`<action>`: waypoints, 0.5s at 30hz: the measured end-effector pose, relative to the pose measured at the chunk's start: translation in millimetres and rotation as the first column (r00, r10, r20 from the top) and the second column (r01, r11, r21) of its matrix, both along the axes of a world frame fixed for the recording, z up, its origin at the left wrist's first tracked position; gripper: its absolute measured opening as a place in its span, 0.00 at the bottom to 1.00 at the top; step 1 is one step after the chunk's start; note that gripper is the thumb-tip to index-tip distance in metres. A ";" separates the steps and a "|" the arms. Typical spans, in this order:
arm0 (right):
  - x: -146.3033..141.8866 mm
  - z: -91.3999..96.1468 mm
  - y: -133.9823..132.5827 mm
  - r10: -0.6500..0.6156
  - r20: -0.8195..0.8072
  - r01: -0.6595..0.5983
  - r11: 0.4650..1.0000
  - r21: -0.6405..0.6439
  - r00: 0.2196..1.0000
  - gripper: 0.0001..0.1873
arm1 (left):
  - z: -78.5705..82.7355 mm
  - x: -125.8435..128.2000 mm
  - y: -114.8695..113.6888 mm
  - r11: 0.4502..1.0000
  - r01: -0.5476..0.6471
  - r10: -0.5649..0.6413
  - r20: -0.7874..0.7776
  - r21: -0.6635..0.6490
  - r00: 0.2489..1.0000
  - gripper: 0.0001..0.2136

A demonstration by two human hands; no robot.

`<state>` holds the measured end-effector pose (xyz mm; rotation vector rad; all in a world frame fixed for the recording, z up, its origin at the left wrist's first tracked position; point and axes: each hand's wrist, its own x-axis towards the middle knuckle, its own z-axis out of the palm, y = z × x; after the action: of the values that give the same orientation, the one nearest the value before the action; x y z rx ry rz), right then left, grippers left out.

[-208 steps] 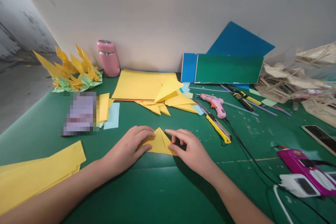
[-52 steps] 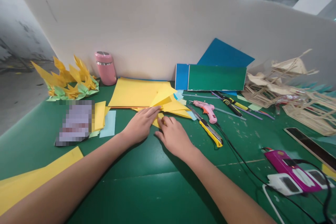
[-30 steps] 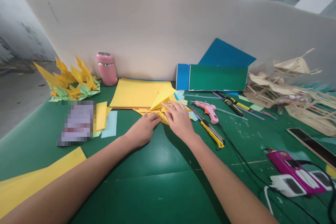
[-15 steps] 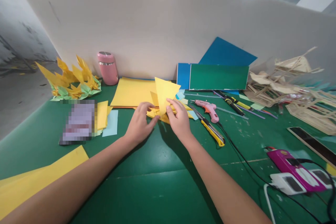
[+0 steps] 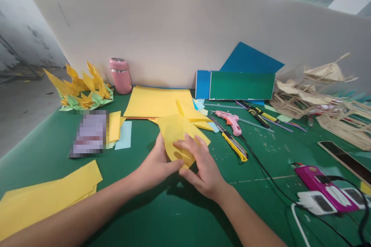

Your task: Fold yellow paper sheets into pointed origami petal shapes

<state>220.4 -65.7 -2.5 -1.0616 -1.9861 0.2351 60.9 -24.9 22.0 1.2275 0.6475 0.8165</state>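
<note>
Above the green table [image 5: 171, 225], left hand [image 5: 155, 166] and right hand [image 5: 206, 171] hold seemingly folded yellow paper [image 5: 174, 129], its underside hidden.

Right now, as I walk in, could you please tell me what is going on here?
A person is handling a piece of yellow paper with both bare hands above the green table. The left hand grips it at the lower left, and the right hand has its fingers across its front. Behind lie large yellow sheets; a pink glue gun and a yellow utility knife lie to the right, touched by neither hand.
</note>
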 end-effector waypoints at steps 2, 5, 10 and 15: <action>2.5 -5.5 -10.5 0.045 0.114 -0.041 0.999 -0.035 0.993 0.30 | 6.5 -6.6 -11.9 0.985 -0.061 0.056 -0.034 -0.164 0.998 0.31; 4.8 -11.4 -23.7 0.121 0.250 -0.120 0.993 -0.021 0.961 0.32 | 10.3 -14.9 -25.0 0.950 -0.119 0.108 -0.054 -0.290 0.993 0.27; 6.7 -7.9 -30.7 0.144 0.279 -0.147 0.989 -0.010 0.949 0.23 | 7.0 -20.6 -30.2 0.884 -0.136 0.127 -0.050 -0.448 0.991 0.23; 8.1 -1.1 -27.8 0.167 0.312 -0.199 0.977 0.074 0.935 0.18 | 1.8 -26.8 -20.6 0.834 -0.146 0.164 -0.012 -0.533 0.986 0.18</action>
<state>228.5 -93.5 -3.5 -0.8861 -2.3522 0.0670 34.0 -45.5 23.8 0.6555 0.8856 0.7212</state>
